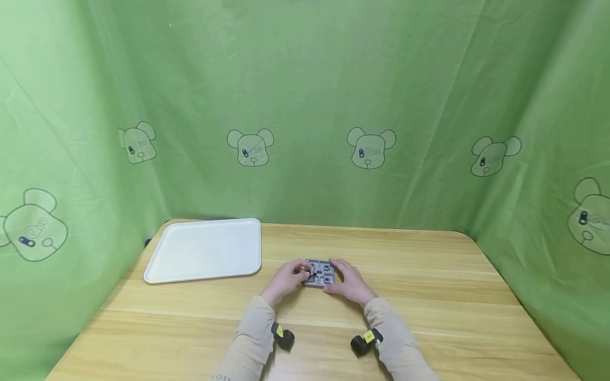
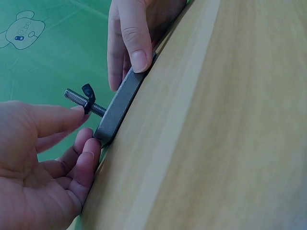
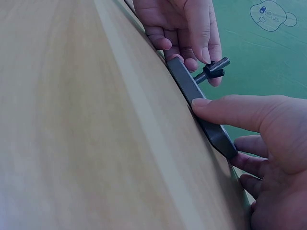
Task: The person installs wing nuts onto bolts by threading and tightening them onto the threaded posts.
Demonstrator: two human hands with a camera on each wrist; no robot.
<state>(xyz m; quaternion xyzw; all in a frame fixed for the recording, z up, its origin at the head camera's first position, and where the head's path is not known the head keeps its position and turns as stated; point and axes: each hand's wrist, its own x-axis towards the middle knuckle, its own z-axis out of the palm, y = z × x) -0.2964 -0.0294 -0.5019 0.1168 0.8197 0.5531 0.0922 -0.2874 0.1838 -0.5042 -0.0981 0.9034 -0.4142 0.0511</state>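
Note:
A square grey metal plate (image 1: 322, 282) with recessed holes lies flat on the table between both hands. From its face stands a threaded stud (image 2: 74, 97), carrying a black wing nut (image 2: 88, 92) partway along. My left hand (image 1: 285, 280) pinches the wing nut between thumb and index finger, while its lower fingers curl beside the plate's left edge. On the opposite side, my right hand (image 1: 351, 283) grips the plate, its thumb (image 3: 201, 106) against the near edge and its fingers around the right and far sides.
A white rectangular tray (image 1: 205, 248) sits at the table's back left. The wooden table (image 1: 405, 264) is bordered by green curtains (image 1: 305, 79) at the back and sides. Each sleeve bears a strapped-on black wrist camera (image 1: 284, 338).

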